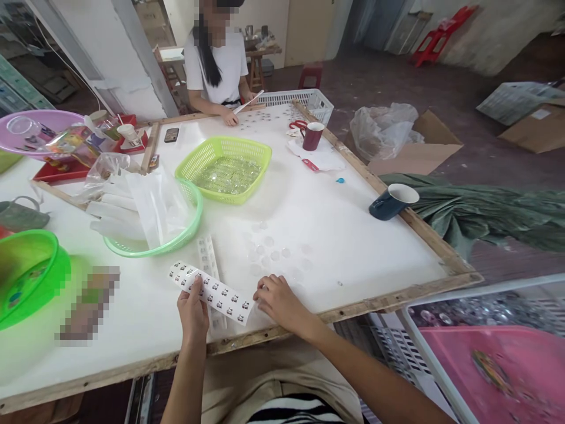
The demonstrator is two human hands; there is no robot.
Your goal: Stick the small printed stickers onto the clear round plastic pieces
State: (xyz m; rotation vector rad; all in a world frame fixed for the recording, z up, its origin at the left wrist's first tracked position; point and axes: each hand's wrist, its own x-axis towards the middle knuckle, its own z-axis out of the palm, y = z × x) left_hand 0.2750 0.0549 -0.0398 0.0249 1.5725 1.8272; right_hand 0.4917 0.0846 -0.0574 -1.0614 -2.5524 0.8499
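My left hand (193, 306) grips a white strip of stickers (220, 296) printed with rows of small black-and-white panda-like figures, thumb on top. At the strip's right end, my right hand (280, 303) has its fingers curled in a pinch; whether they hold the strip's edge or a single sticker is hidden. A second sticker strip (206, 254) lies on the table, partly under the held one. Several clear round discs (275, 255) lie flat on the white tabletop (326, 235) just beyond my right hand.
A yellow-green basket (266, 159) contains clear discs. A mint basket (152, 252) is full of white sheets. A blue mug (388, 203) lies tilted at the wooden edge; a maroon mug (312, 136) stands farther back. Across the table, a person (216, 70) holds a white sheet.
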